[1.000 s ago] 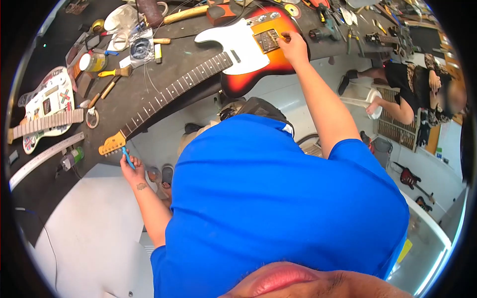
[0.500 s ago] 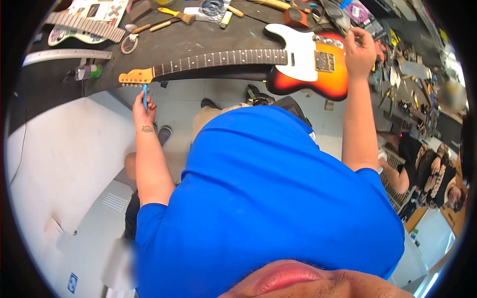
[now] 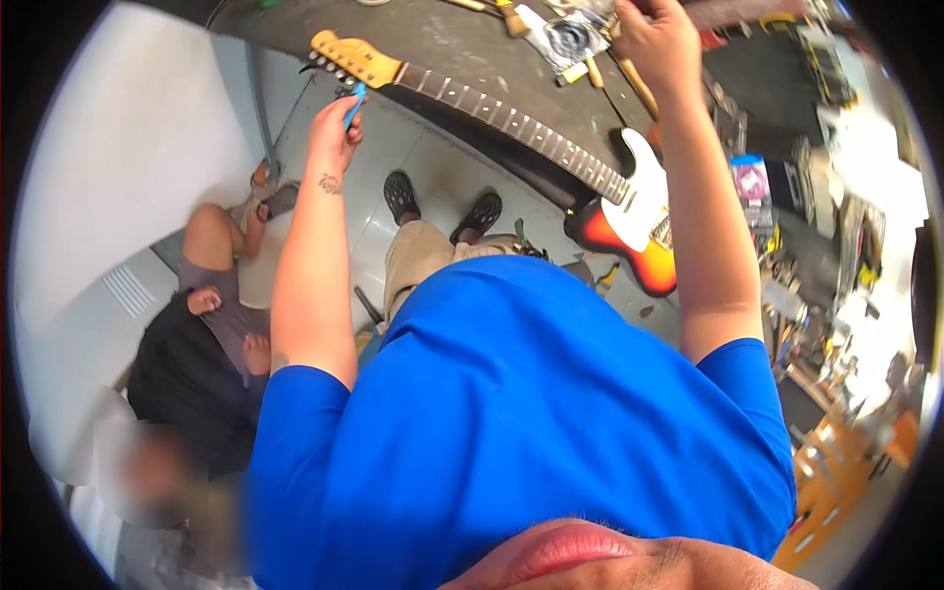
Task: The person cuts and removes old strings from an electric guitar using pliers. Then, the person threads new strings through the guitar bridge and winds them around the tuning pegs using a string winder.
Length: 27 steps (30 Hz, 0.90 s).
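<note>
An electric guitar with a sunburst body, white pickguard and dark fretboard lies slantwise along the bench edge. Its amber headstock points to the upper left, tuning pegs facing me. My left hand is closed around a slim blue tool, which looks like a string winder, up against the pegs. Raised over the bench beyond the body, my right hand has curled fingers, partly cut off by the top edge. Whatever they hold cannot be made out. My right forearm covers part of the body.
On the dark bench lie a brush, a plastic packet and wooden-handled tools. More tools crowd the right side, near a purple-labelled package. Another person sits at the left, close to my left arm.
The view has turned, so the guitar now slants down to the right. My right hand has gone from beside the bridge to farther over the bench. My left hand stays at the pegs.
</note>
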Motion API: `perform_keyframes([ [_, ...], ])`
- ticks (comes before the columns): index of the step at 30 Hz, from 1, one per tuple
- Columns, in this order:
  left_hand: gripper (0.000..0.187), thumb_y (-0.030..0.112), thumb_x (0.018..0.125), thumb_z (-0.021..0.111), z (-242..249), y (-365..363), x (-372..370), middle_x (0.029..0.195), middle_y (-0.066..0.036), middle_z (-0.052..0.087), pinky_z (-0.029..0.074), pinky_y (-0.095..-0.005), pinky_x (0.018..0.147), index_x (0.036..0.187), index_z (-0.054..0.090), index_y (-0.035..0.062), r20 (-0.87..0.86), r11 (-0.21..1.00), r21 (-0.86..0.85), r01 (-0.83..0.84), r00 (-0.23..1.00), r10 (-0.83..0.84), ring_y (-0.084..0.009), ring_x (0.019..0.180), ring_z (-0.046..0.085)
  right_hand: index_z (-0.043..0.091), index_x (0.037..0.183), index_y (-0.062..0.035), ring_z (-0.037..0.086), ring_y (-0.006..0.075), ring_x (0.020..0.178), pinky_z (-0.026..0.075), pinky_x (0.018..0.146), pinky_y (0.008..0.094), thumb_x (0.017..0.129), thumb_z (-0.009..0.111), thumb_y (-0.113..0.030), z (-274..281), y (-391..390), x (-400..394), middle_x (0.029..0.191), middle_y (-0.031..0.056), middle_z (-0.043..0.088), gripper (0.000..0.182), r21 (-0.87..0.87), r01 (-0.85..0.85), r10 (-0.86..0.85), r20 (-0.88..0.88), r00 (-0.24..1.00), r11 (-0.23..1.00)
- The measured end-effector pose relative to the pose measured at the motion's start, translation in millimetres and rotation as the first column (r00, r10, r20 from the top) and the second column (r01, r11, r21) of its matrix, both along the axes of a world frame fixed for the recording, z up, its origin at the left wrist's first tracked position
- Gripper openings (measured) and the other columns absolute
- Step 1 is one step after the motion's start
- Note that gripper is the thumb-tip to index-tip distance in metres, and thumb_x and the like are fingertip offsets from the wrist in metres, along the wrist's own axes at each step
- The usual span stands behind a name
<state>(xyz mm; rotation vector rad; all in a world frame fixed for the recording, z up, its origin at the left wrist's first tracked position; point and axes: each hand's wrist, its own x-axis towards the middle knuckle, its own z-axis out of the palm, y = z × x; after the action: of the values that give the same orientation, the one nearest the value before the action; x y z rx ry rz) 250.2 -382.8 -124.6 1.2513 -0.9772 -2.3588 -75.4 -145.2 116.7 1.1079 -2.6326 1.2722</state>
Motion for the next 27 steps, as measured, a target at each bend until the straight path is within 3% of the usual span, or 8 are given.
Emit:
perform_keyframes([
  [2,0.023,0.022,0.096,0.069,-4,1,1,0.067,0.002,0.055,0.033,-0.0239,0.049,0.106,0.073,0.0022,0.009,1.000,-0.003,-0.007,1.000,0.007,-0.0066,0.052,0.043,0.067,0.095,0.0013,0.060,0.0155,0.070,0.049,0.065,0.0335,0.093,0.067,-0.012,-38,-44,8,0.074,0.0078,0.064,0.014,0.043,-0.099,0.092,0.128,0.987,0.994],
  [4,0.022,0.023,0.095,0.069,-4,2,1,0.066,0.003,0.055,0.033,-0.0230,0.049,0.103,0.074,0.0028,-0.001,0.999,-0.044,-0.014,1.000,0.014,-0.0056,0.053,0.043,0.068,0.097,0.0005,0.060,0.0179,0.069,0.049,0.065,0.0351,0.093,0.070,-0.015,-64,-83,40,0.075,0.0091,0.065,0.016,0.216,-0.100,0.037,0.279,0.959,0.971],
  [6,0.022,0.023,0.095,0.069,-5,3,1,0.067,0.003,0.055,0.033,-0.0223,0.050,0.103,0.073,0.0030,0.006,0.997,-0.076,-0.005,1.000,0.006,-0.0054,0.054,0.043,0.069,0.099,-0.0005,0.061,0.0204,0.069,0.049,0.065,0.0364,0.093,0.071,-0.016,-122,-111,57,0.076,0.0112,0.066,0.017,0.153,-0.198,0.166,0.200,0.966,0.968],
  [10,0.023,0.023,0.094,0.071,-9,6,1,0.069,0.003,0.056,0.034,-0.0212,0.053,0.104,0.073,0.0029,0.021,0.988,-0.156,0.000,1.000,0.003,-0.0055,0.057,0.045,0.068,0.099,0.0017,0.066,0.0303,0.073,0.051,0.070,0.0406,0.094,0.070,-0.016,-159,-157,100,0.079,0.0191,0.068,0.018,0.186,-0.285,0.227,0.283,0.932,0.940],
  [11,0.023,0.023,0.094,0.071,-10,7,-1,0.070,0.003,0.056,0.034,-0.0212,0.053,0.104,0.073,0.0029,0.032,0.984,-0.179,-0.003,0.999,0.009,-0.0053,0.058,0.045,0.070,0.099,0.0016,0.068,0.0359,0.078,0.053,0.073,0.0421,0.093,0.069,-0.014,-169,-165,107,0.086,0.0230,0.069,0.017,0.145,-0.306,0.261,0.266,0.928,0.941],
  [14,0.023,0.023,0.093,0.071,-11,9,0,0.071,0.003,0.057,0.034,-0.0216,0.054,0.104,0.073,0.0023,0.049,0.972,-0.236,0.010,0.999,0.002,-0.0050,0.062,0.047,0.071,0.099,0.0010,0.068,0.0388,0.086,0.054,0.078,0.0431,0.092,0.069,-0.013,-192,-182,125,0.093,0.0241,0.070,0.016,0.067,-0.359,0.346,0.155,0.925,0.931],
  [18,0.024,0.023,0.093,0.070,-10,10,-2,0.070,0.003,0.057,0.034,-0.0222,0.054,0.103,0.074,0.0012,0.049,0.962,-0.273,0.004,0.999,0.010,-0.0052,0.062,0.046,0.074,0.100,-0.0020,0.066,0.0419,0.093,0.053,0.082,0.0464,0.089,0.069,-0.010,-193,-196,133,0.098,0.0209,0.068,0.014,0.119,-0.417,0.415,0.043,0.909,0.901],
  [27,0.020,0.022,0.092,0.069,-7,12,-3,0.067,0.003,0.057,0.034,-0.0243,0.055,0.096,0.077,0.0030,0.060,0.942,-0.335,-0.012,0.998,0.034,-0.0066,0.061,0.047,0.077,0.089,-0.0067,0.069,0.0364,0.089,0.056,0.079,0.0459,0.082,0.068,-0.013,-150,-192,155,0.095,0.0152,0.068,0.013,0.359,-0.433,0.531,-0.248,0.810,0.827],
])
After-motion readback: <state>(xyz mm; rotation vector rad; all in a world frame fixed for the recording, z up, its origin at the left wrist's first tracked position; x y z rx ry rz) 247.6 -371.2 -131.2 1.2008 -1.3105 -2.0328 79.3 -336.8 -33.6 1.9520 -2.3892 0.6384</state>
